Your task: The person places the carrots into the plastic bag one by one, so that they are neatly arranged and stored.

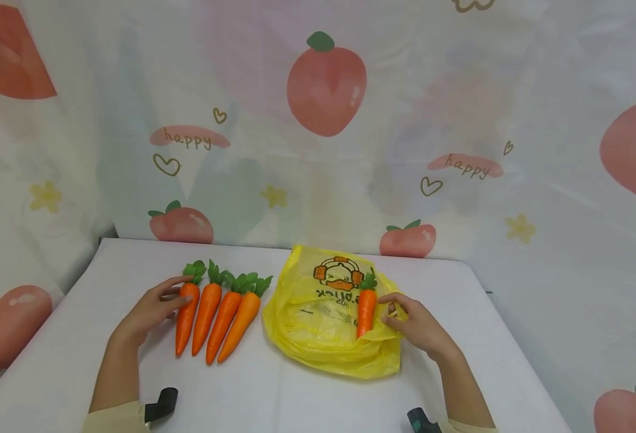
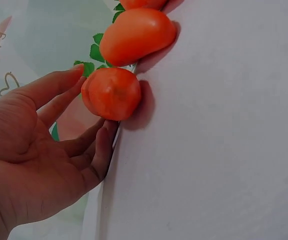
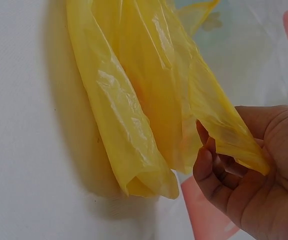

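Side by side on the white table lie several orange carrots with green leafy tops. My left hand has its thumb and fingers around the upper part of the leftmost carrot, whose blunt tip faces the left wrist view. To the right lies a yellow plastic bag with a printed duck. Another carrot rests upright in view at the bag's right side, its lower tip covered by a fold. My right hand holds the bag's right edge; in the right wrist view the thin film passes between thumb and fingers.
The white tablecloth extends in front of the carrots and bag. Behind the table hangs a fruit-print cloth, which also covers both sides. Dark devices are worn at the wrists.
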A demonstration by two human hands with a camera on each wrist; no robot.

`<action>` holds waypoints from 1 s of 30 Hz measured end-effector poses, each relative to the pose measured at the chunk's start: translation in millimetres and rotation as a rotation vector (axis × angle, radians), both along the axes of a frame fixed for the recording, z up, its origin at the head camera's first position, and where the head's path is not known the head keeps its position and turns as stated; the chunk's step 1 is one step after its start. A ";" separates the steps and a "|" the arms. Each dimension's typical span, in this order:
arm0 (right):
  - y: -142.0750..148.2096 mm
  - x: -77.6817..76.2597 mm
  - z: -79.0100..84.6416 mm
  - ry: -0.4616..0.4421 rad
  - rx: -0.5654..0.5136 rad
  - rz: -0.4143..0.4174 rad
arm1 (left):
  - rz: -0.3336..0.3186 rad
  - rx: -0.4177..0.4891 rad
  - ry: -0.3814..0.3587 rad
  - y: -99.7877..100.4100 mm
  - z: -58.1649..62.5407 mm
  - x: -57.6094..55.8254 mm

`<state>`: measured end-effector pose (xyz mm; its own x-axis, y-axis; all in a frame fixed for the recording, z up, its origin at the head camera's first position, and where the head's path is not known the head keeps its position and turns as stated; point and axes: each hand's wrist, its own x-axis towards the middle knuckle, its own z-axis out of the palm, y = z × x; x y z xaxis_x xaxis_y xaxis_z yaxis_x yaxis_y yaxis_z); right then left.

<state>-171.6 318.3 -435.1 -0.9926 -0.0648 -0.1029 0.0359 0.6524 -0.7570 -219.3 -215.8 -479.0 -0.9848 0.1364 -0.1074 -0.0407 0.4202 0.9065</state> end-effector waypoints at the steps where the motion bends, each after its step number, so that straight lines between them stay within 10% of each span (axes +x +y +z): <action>1: 0.1 0.0 -0.1 0.001 0.002 0.002 | -0.002 0.000 0.000 0.8 -0.3 -0.5; 30: -1.2 0.0 1.0 -0.017 0.022 -0.012 | 0.038 -0.087 0.054 6.0 9.8 1.8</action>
